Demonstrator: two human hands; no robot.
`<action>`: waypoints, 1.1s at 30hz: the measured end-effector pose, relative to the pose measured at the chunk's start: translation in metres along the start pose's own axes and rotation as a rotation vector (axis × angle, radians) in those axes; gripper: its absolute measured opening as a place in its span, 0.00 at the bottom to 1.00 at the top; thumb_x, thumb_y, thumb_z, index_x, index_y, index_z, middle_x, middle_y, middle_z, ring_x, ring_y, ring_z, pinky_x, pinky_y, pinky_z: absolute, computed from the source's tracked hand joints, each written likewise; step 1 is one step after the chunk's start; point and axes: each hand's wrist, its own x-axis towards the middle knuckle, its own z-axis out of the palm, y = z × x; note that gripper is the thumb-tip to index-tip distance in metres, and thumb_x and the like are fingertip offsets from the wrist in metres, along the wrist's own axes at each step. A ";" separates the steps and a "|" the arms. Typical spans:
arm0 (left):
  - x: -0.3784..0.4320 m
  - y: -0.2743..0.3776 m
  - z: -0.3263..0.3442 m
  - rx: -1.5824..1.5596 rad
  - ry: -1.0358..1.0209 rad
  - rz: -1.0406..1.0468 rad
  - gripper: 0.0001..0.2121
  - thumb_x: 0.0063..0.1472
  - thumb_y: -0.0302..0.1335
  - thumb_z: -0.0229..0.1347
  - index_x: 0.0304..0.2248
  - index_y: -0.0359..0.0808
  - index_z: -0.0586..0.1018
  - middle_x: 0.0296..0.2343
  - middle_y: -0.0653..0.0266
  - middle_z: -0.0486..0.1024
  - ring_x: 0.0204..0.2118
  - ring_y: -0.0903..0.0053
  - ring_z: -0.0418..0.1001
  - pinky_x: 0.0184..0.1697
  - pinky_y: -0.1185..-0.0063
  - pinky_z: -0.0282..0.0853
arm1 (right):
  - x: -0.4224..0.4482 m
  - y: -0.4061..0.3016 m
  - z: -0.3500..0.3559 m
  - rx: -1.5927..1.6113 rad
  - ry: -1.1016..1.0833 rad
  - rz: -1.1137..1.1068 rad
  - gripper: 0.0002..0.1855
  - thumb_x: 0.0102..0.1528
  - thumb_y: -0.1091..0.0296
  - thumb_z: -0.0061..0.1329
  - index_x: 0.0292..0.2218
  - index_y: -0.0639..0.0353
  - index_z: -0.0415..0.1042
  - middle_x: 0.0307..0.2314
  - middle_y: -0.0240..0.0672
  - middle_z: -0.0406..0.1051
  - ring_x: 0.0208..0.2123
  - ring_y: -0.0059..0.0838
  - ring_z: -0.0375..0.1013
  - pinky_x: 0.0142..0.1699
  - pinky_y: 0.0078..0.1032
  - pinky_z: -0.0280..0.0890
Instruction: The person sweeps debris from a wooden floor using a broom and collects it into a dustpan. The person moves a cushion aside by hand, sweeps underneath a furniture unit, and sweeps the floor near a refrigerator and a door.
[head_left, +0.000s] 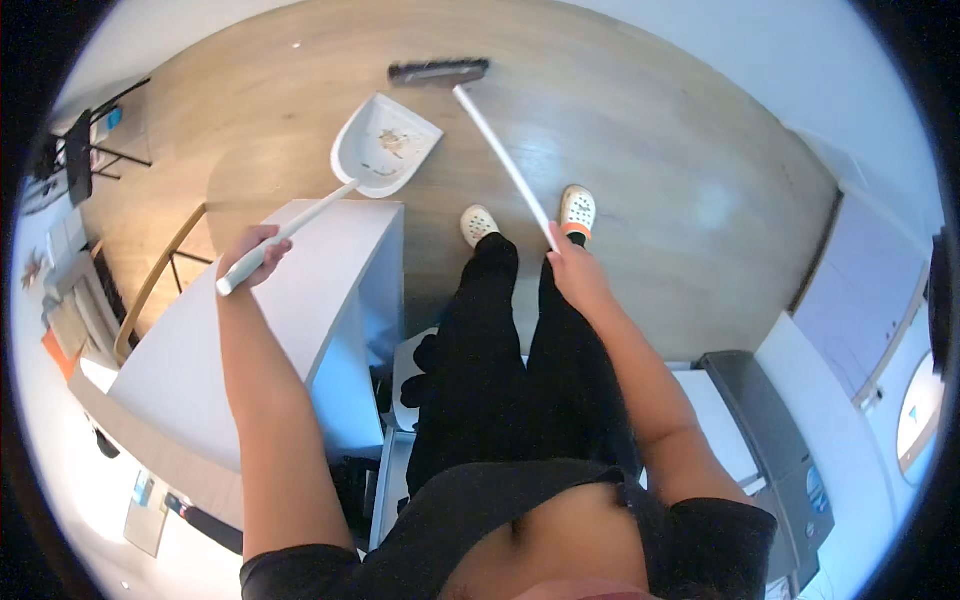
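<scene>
My left hand (257, 255) is closed around the handle of a white long-handled dustpan (375, 135), near the handle's end and above a white counter. Bits of brown debris lie in the pan, whose open edge faces right. My right hand (576, 268) grips the white stick of a broom (506, 161) in front of my legs. The broom's dark, wide head (439, 71) rests at the floor just beyond the dustpan, slightly blurred.
The white counter (300, 255) stands at my left, its corner near the dustpan. A wooden-rimmed chair (161, 262) and a black folding chair (82, 154) are farther left. A grey cabinet (765, 427) stands behind at right. White walls bound the wooden floor (675, 150).
</scene>
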 end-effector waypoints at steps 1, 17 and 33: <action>0.001 0.000 -0.005 0.021 -0.004 0.020 0.09 0.60 0.28 0.39 0.33 0.30 0.57 0.18 0.61 0.65 0.10 0.88 0.61 0.09 0.93 0.64 | -0.009 0.012 -0.006 0.028 0.047 0.063 0.24 0.53 0.66 0.39 0.52 0.56 0.54 0.27 0.52 0.69 0.30 0.50 0.70 0.35 0.41 0.64; -0.002 0.048 0.028 0.436 0.159 -0.060 0.08 0.59 0.31 0.41 0.29 0.35 0.61 0.16 0.65 0.65 0.09 0.90 0.60 0.07 0.92 0.62 | 0.082 0.271 -0.075 0.622 0.404 0.747 0.13 0.49 0.71 0.40 0.36 0.71 0.64 0.14 0.42 0.66 0.13 0.34 0.67 0.18 0.29 0.61; 0.000 0.051 0.036 0.488 0.217 0.048 0.06 0.57 0.27 0.41 0.31 0.32 0.61 0.15 0.67 0.64 0.10 0.90 0.58 0.08 0.93 0.57 | 0.006 -0.086 0.042 0.193 -0.154 0.278 0.26 0.54 0.64 0.38 0.53 0.60 0.52 0.25 0.59 0.68 0.31 0.53 0.69 0.37 0.44 0.63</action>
